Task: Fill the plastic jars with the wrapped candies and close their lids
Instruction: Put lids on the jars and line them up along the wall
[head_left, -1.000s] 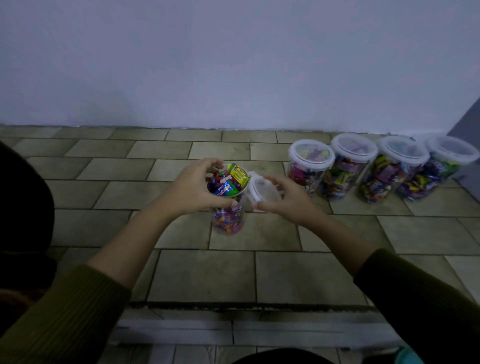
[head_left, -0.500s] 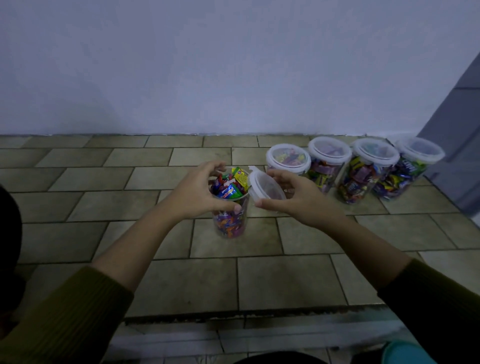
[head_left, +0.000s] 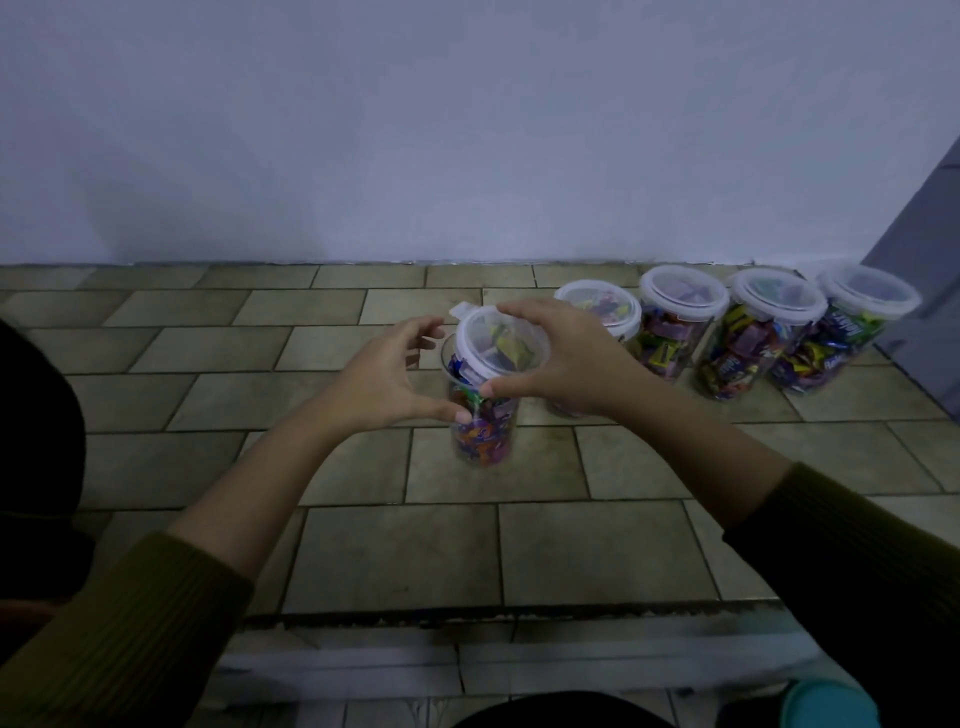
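Lid over the full jar, not yet pressed home.

Beyond the step edge nearest me, my left hand grips the jar standing on the tiles, thumb on its near wall, fingers curved behind. My right hand pinches the lid by its rim, tilted over the mouth. The plastic looks light, slick and bendy, so I'd press at the rim. Four closed jars crowd my right, leaving room leftward, with the wall beyond.
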